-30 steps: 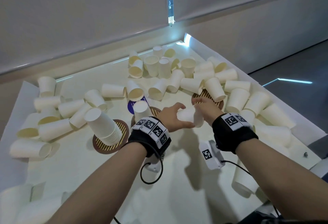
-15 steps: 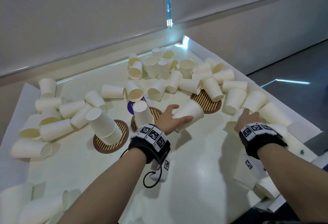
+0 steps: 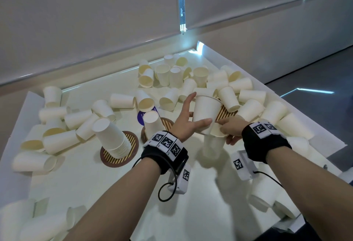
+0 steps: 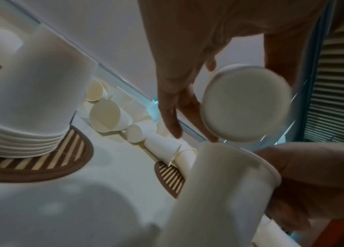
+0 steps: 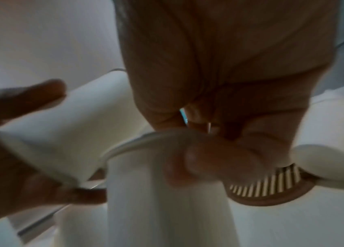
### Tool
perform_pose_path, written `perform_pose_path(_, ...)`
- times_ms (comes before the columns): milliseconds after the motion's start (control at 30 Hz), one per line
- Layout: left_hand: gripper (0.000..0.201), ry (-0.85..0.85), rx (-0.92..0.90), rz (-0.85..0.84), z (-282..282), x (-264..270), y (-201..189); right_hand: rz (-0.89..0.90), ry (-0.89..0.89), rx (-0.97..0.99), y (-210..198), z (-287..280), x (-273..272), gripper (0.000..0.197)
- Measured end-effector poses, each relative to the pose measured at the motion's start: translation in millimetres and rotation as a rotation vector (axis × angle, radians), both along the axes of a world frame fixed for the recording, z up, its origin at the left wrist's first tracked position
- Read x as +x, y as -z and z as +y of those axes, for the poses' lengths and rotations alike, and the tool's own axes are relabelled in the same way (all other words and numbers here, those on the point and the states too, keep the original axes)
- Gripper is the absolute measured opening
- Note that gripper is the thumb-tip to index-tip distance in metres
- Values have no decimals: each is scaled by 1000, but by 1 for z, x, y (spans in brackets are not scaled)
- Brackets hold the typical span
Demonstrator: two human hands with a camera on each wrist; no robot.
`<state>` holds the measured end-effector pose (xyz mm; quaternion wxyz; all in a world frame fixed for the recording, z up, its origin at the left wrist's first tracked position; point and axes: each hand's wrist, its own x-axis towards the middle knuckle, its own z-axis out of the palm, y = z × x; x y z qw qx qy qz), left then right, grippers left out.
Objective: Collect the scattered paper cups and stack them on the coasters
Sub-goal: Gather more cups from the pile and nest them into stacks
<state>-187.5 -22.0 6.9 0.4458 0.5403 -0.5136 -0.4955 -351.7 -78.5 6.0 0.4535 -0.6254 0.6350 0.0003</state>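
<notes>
My left hand (image 3: 191, 115) grips a white paper cup (image 3: 207, 111) mouth up, thumb in front and fingers behind; the left wrist view shows its round base (image 4: 245, 103). Just under it my right hand (image 3: 227, 132) pinches the rim of a second cup (image 3: 212, 149), blurred, thumb on its wall (image 5: 198, 160). A tall stack of upturned cups (image 3: 112, 137) stands on a striped brown coaster (image 3: 131, 141). A short upturned stack (image 3: 152, 124) stands on a middle coaster (image 3: 169, 124). A third coaster (image 3: 225, 113) lies beyond my hands, partly under fallen cups.
Loose cups lie scattered on the white table: a pile at the back (image 3: 172, 76), more at the left (image 3: 57, 141) and along the right edge (image 3: 277, 114). Other cups lie near the front corners (image 3: 267, 193). A purple disc (image 3: 142, 116) sits behind the middle coaster.
My right hand came back from the cups at the right edge with a cup and now holds it under the left hand's cup. The left hand turned its cup upright.
</notes>
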Motion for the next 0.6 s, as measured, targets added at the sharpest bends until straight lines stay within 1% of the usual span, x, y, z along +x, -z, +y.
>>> perform_pose_path(67, 72, -33, -69, 7, -1, 1, -3, 9, -74, 58, -1, 4, 7, 51)
perform_pose_path(133, 67, -100, -110, 33, -1, 4, -3, -27, -128, 103, -1, 7, 11, 50)
perform_pose_path(200, 72, -146, -108, 58, -1, 7, 0, -66, -149, 122, -2, 7, 13, 50)
perform_pose_path(300, 82, -158, -86, 32, 2, 7, 8, -167, -132, 101, -5, 7, 19, 48)
perform_pose_path(367, 88, -148, -68, 28, 4, 3, 11, -214, -139, 57, -7, 7, 25, 40)
perform_pose_path(433, 93, -136, -68, 3, 7, -1, 12, -220, -142, -4, -8, 8, 29, 32)
perform_pose_path(500, 96, -132, -74, -66, 7, -1, 12, -195, -143, -58, -8, 7, 31, 31)
perform_pose_path(600, 107, -106, -128, -176, 8, 6, 11, -150, -184, -76, -9, 7, 30, 30)
